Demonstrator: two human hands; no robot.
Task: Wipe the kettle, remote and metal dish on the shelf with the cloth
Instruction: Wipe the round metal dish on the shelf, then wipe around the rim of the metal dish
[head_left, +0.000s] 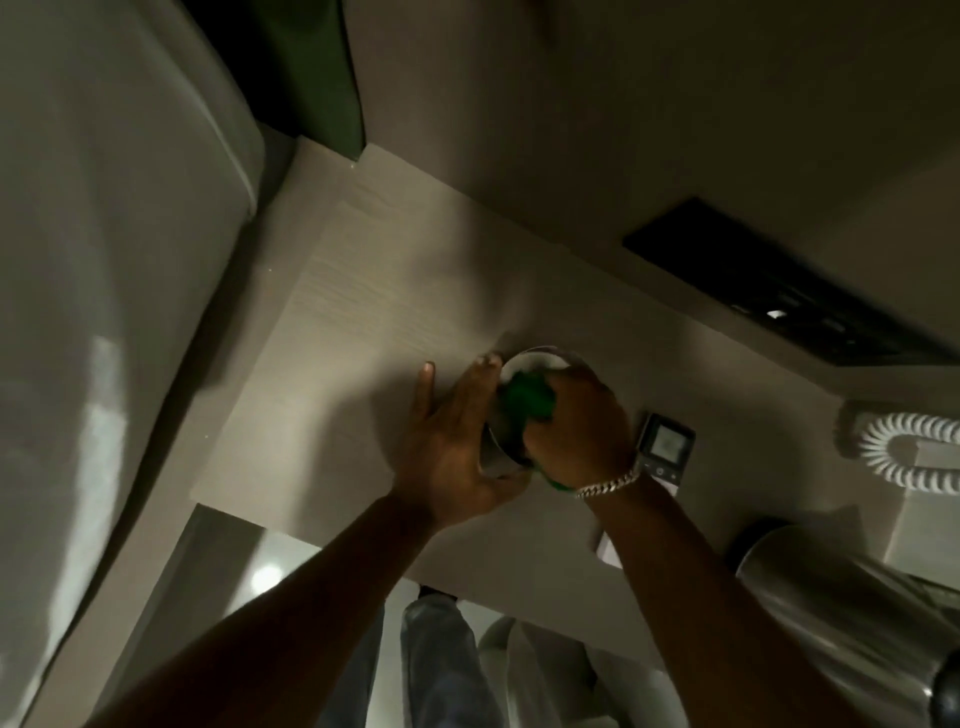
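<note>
I judged the metal dish (519, 410) might skid off the shelf (363, 312): left hand (452, 447) braced it, fingers spread, right hand (576, 431) beside it clenching the cloth (524, 400).

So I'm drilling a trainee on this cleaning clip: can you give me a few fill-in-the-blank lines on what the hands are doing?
1. The cloth in the right hand is coloured ____.
2. The cloth is pressed into the metal ____.
3. The left hand steadies the dish on the ____.
4. The bracelet is on the ____ wrist.

Missing words: green; dish; shelf; right
</note>
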